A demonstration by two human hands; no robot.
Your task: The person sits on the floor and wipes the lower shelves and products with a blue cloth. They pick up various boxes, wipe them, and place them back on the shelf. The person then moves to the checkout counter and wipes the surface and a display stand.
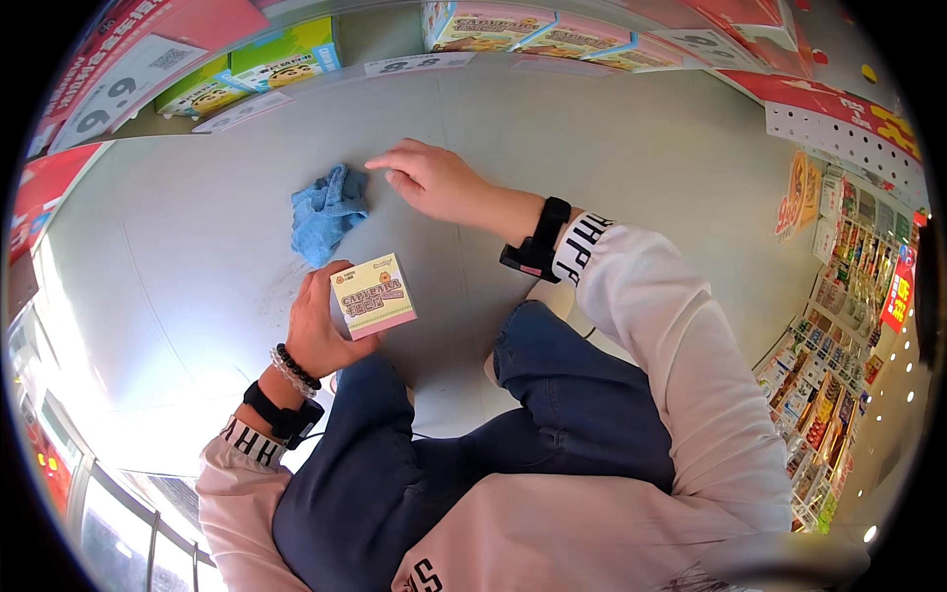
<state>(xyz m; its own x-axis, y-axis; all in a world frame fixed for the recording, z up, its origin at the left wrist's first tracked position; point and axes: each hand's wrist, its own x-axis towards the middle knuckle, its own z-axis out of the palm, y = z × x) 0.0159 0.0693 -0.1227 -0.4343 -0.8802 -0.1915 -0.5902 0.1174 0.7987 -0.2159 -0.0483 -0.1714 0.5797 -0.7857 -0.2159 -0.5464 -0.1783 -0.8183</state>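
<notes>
A small square box [373, 298], cream on top with a pink lower edge and printed cartoon animals, rests in the grip of my left hand [321, 321]. My fingers wrap around its left side and lower edge. Beyond it a crumpled blue cloth [329, 213] lies on the grey surface. My right hand [424, 180] hovers beside the cloth's right edge with its index finger stretched out toward it. Nothing shows in that hand; its other fingers are partly bent. Whether the fingertip touches the cloth I cannot tell, though a small gap seems to show.
A shelf along the far edge holds green boxes [284, 61] at left and pink boxes [493, 28] in the middle, above price labels [418, 64]. Racks of packaged goods [824, 395] stand at right. My bent knees [582, 395] flank the near area.
</notes>
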